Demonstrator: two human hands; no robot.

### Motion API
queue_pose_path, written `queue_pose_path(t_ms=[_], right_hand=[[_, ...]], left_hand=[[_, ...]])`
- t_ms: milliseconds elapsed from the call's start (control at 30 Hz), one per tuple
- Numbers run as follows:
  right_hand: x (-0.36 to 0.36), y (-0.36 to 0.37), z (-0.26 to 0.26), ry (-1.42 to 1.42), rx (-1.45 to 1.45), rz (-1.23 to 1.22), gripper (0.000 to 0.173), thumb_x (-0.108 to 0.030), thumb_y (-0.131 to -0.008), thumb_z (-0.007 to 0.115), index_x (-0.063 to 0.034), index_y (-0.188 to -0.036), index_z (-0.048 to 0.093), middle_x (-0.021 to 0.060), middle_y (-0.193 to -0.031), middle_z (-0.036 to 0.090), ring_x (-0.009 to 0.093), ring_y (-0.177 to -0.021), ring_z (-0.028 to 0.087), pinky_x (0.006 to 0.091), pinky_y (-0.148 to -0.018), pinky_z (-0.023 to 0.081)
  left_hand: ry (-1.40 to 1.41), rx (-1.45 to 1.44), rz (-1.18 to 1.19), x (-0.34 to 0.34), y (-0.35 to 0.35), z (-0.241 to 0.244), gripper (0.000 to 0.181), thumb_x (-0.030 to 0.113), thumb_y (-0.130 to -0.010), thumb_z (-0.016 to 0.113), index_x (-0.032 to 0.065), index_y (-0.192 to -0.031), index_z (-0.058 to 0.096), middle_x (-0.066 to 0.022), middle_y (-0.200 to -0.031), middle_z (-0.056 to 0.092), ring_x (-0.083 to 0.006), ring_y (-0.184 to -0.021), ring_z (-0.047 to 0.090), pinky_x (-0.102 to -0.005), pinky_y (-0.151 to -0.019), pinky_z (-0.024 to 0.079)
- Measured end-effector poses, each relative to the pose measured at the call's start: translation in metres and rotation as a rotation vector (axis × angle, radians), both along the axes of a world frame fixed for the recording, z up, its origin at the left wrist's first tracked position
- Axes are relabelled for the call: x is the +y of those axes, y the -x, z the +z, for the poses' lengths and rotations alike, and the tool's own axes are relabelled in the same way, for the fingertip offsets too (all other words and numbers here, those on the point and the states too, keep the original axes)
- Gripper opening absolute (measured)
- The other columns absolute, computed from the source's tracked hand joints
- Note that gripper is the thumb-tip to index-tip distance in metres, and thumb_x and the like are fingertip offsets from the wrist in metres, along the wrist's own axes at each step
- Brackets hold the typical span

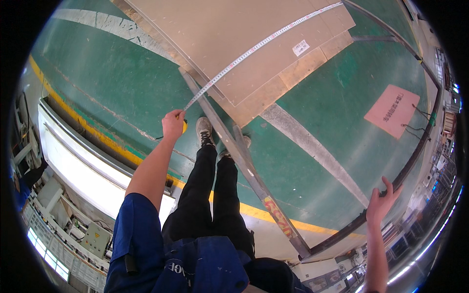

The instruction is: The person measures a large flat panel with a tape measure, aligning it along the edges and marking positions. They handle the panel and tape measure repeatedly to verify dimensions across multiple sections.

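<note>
My left hand (172, 125) grips a yellow tape measure (185, 126). Its white blade (253, 49) runs out from the hand, across a metal bar and over the top of a stack of brown boards (263, 22), towards the far right edge. My right hand (379, 207) is at the dark metal rail (351, 227) on the right, fingers spread. Whether it touches the rail is unclear. A small white label (301, 48) with writing lies on the top board.
A slanting metal bar (238, 157) with a yellow-and-red sticker passes close to my shoes (204, 130). From the right rail hangs a pink sign (392, 110) with writing. At left, a long white panel (84, 161) stands beside machinery. The floor (121, 77) is green.
</note>
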State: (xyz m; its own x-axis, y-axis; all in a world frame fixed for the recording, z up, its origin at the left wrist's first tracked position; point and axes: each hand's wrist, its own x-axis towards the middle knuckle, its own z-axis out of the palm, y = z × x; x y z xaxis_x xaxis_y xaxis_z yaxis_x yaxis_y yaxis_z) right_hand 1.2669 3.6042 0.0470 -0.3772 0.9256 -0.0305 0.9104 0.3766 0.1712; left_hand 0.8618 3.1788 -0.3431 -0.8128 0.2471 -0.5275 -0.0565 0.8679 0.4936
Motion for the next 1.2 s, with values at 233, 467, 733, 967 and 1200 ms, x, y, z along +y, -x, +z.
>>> queue_pose_path(t_ms=[233, 467, 733, 967, 1200], right_hand=[[0.001, -0.005, 0.001, -0.002, 0.030, 0.005, 0.043, -0.003, -0.084, 0.057, -0.0085, -0.125, 0.068, 0.0321, -0.162, 0.019, 0.044, -0.145, 0.038, 0.0365, -0.094, 0.050], [0.002, -0.005, 0.001, -0.004, 0.039, 0.015, 0.041, -0.004, -0.084, 0.058, -0.0087, -0.123, 0.068, 0.0321, -0.162, 0.020, 0.044, -0.146, 0.035, 0.0358, -0.099, 0.047], [0.001, -0.002, -0.001, 0.002, 0.092, 0.013, 0.038, -0.005, -0.084, 0.062, -0.0086, -0.121, 0.069, 0.0336, -0.162, 0.019, 0.042, -0.137, 0.048, 0.0359, -0.090, 0.052], [-0.012, -0.010, 0.009, 0.028, 0.219, -0.140, 0.037, -0.007, -0.080, 0.068, -0.0076, -0.117, 0.070, 0.0355, -0.159, 0.022, 0.042, -0.110, 0.066, 0.0406, -0.086, 0.056], [-0.015, 0.004, -0.002, 0.018, 0.303, -0.110, 0.036, -0.012, -0.080, 0.069, -0.0074, -0.115, 0.070, 0.0313, -0.162, 0.018, 0.047, -0.126, 0.054, 0.0480, -0.098, 0.053]], left_hand=[[-0.015, 0.015, -0.033, -0.002, -0.003, -0.003, 0.027, 0.029, -0.092, 0.068, 0.0053, -0.101, 0.077, -0.0181, -0.095, 0.075, -0.0366, -0.091, 0.072, -0.0429, -0.085, 0.055], [0.002, 0.048, -0.050, -0.005, -0.005, -0.008, 0.023, 0.026, -0.091, 0.069, 0.0066, -0.100, 0.078, -0.0140, -0.090, 0.075, -0.0301, -0.085, 0.073, -0.0386, -0.080, 0.056], [0.027, 0.037, -0.055, -0.001, -0.011, 0.013, 0.026, 0.030, -0.090, 0.068, 0.0068, -0.098, 0.078, -0.0160, -0.091, 0.075, -0.0363, -0.087, 0.072, -0.0431, -0.081, 0.056], [-0.146, -0.100, -0.081, 0.016, -0.060, 0.037, 0.026, 0.029, -0.088, 0.070, 0.0048, -0.084, 0.076, -0.0082, -0.070, 0.069, -0.0174, -0.067, 0.065, -0.0343, -0.066, 0.051], [-0.402, -0.469, 0.093, 0.022, -0.139, 0.142, 0.020, 0.020, -0.096, 0.065, 0.0033, -0.096, 0.077, -0.0026, -0.083, 0.071, -0.0110, -0.075, 0.063, -0.0280, -0.067, 0.050]])
